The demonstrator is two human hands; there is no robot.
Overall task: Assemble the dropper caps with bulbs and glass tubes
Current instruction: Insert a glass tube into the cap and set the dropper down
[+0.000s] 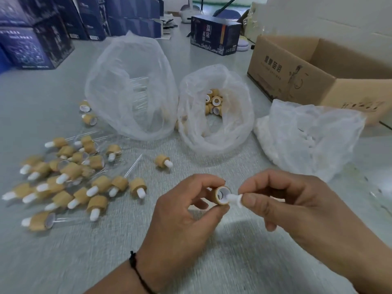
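Left hand (pixel 182 211) pinching tan cap (pixel 221 195) by its rim above grey table (pixel 63 262), right hand (pixel 297 204) fingertips gripping white bulb (pixel 233 197), bulb tip at cap opening, finished droppers (pixel 67 179) piled left

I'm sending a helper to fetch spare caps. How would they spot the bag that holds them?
Start at the open cardboard box on the table's far right. Three white plastic bags sit left of and before it; take the middle bag, with its mouth rolled open. Only it shows loose tan caps; the left bag shows glass tubes.
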